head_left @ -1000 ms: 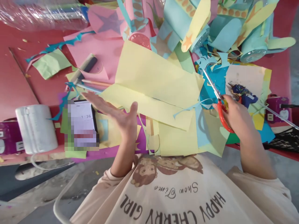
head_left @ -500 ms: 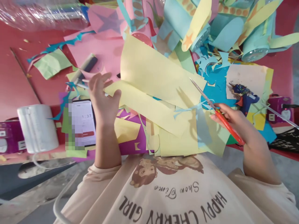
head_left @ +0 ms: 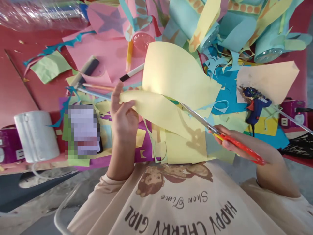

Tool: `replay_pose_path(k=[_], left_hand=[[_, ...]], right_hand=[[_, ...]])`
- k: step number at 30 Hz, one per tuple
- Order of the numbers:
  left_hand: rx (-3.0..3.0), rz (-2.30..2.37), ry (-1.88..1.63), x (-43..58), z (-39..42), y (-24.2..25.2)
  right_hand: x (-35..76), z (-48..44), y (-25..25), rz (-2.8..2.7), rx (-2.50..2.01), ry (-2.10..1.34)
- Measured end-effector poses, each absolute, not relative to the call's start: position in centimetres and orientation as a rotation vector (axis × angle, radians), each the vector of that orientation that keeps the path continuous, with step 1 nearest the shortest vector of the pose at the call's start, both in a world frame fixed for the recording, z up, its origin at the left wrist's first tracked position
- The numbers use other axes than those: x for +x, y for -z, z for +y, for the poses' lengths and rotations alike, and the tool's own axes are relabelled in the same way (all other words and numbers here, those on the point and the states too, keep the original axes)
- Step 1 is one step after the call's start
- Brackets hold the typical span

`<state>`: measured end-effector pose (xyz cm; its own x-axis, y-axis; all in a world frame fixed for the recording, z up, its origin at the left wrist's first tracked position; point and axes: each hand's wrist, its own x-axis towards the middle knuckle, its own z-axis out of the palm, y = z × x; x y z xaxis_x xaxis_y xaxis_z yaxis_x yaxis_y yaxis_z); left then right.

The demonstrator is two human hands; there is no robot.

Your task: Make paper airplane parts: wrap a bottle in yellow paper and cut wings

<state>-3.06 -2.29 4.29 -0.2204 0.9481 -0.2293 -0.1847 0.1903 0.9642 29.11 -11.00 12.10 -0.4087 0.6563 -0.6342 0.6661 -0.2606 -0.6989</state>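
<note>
My left hand [head_left: 123, 112] pinches the left end of a folded pale yellow paper sheet [head_left: 176, 78] and holds it lifted above the red table [head_left: 14, 94]. My right hand [head_left: 234, 143] grips red-handled scissors [head_left: 220, 135]. Their metal blades point up and left and reach the lower edge of the yellow sheet near its fold. More yellow, purple and green paper scraps [head_left: 181, 148] lie under the sheet, near my chest.
A phone [head_left: 83, 130] lies left of my left hand beside a white roll [head_left: 36, 135]. A blue glue gun [head_left: 255, 104] sits at the right on blue and tan paper. Pens, a marker [head_left: 132, 72], pink sheets and blue paper-wrapped cups [head_left: 266, 42] crowd the far side.
My left hand went from flat and open to gripping the yellow sheet and lifting it. My right hand swung the scissors left and down until the blades met the sheet.
</note>
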Motion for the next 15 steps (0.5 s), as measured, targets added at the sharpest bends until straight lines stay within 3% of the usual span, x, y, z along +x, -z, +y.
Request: replay_pose_path(k=[15], left_hand=[[0.163,1.179,-1.089,-0.4,-2.2,-7.4]], right_hand=[[27.0,-9.0,-11.7,1.893,1.550,1.660]])
